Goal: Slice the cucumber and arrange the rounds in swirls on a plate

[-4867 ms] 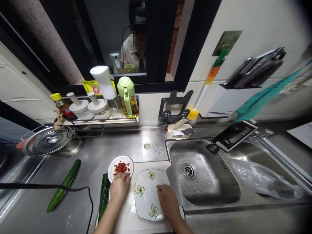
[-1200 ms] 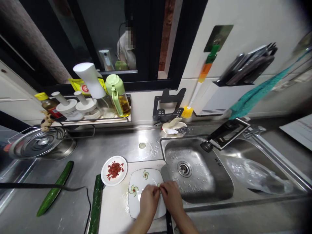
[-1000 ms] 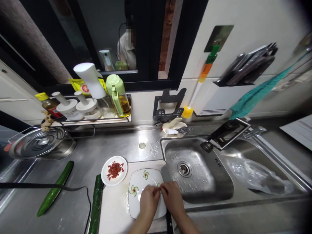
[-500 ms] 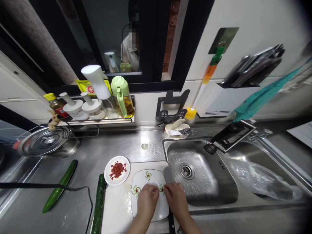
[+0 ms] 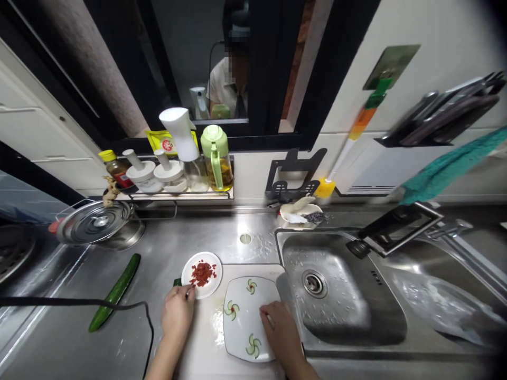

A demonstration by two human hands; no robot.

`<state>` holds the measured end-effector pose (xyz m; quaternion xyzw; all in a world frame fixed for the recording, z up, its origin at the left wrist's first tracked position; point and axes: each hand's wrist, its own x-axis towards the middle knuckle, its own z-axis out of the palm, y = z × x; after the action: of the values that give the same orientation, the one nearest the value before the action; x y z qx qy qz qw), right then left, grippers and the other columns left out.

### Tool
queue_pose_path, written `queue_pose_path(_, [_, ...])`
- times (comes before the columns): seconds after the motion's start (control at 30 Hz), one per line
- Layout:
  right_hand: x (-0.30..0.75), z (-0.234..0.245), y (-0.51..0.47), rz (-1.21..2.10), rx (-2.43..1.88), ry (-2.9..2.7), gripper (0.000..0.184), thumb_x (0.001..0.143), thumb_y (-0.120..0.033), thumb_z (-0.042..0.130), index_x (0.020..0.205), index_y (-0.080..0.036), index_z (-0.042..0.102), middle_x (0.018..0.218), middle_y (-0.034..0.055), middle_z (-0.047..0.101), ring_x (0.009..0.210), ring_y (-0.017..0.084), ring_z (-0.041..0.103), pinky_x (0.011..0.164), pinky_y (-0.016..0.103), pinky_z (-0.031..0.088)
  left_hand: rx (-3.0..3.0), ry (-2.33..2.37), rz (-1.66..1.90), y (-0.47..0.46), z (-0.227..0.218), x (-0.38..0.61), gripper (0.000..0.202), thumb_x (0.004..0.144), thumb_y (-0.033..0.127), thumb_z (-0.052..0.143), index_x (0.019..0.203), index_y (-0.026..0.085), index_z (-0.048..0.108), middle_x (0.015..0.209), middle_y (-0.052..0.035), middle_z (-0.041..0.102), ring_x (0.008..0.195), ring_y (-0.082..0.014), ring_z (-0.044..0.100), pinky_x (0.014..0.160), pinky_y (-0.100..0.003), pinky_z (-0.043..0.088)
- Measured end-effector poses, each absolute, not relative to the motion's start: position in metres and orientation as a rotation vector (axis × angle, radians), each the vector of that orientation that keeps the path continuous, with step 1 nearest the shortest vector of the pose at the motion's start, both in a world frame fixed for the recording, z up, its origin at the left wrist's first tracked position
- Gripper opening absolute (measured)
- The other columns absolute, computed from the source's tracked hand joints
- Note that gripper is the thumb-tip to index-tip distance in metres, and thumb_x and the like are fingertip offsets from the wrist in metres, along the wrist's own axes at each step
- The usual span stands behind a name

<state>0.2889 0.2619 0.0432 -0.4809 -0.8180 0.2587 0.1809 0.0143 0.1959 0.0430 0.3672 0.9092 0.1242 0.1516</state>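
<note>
A small round white plate [image 5: 217, 289] holds a loose pile of dried red goji berries [image 5: 203, 273]. At its lower-left rim my left hand [image 5: 178, 310] has thumb and fingers pinched together, and whatever is between the tips cannot be made out. To the right lies a squarish white plate [image 5: 252, 316] on the cutting board [image 5: 206, 338], with curved green slices set in pinwheels around red centres, such as the lower pinwheel [image 5: 253, 345]. My right hand [image 5: 280, 330] hovers over this plate's right edge, fingers loosely bent and slightly apart, covering that part.
One whole cucumber [image 5: 114, 293] lies on the steel counter; another cucumber [image 5: 177, 282] is mostly behind my left hand. A black cable [image 5: 146, 311] crosses at left. The sink [image 5: 336, 295] is at right; a seasoning rack [image 5: 178, 195] and lidded pot [image 5: 99, 224] stand behind.
My left hand has left the squarish plate and moved left to the berry plate. My right hand stays at the squarish plate's right side, its fingers looser. The view has shifted left.
</note>
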Motion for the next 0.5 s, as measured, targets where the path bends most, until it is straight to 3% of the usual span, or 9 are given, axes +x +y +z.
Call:
queue_pose_path(0.23, [0.278, 0.046, 0.254, 0.766, -1.327, -2.346, 0.018, 0.084, -0.014, 0.046, 0.080, -0.020, 0.062, 0.078, 0.0045, 0.061, 0.081, 0.021, 0.050, 0.076, 0.035, 0.038, 1.148, 2.581, 0.173, 0.203, 0.034, 0.004, 0.034, 0.084, 0.033, 0.041, 0.096, 0.019, 0.070, 0.090, -0.0083, 0.065, 0.094, -0.0234, 0.056, 0.082, -0.030, 0.040])
queue_pose_path(0.5, [0.277, 0.047, 0.251, 0.784, -1.366, -2.331, 0.017, 0.083, -0.013, 0.048, 0.080, -0.021, 0.063, 0.078, 0.0038, 0.061, 0.082, 0.021, 0.050, 0.078, 0.035, 0.038, 1.156, 2.564, 0.260, 0.202, 0.022, 0.002, 0.032, 0.082, 0.030, 0.043, 0.096, 0.019, 0.070, 0.094, -0.0078, 0.066, 0.094, -0.0220, 0.058, 0.084, -0.030, 0.040])
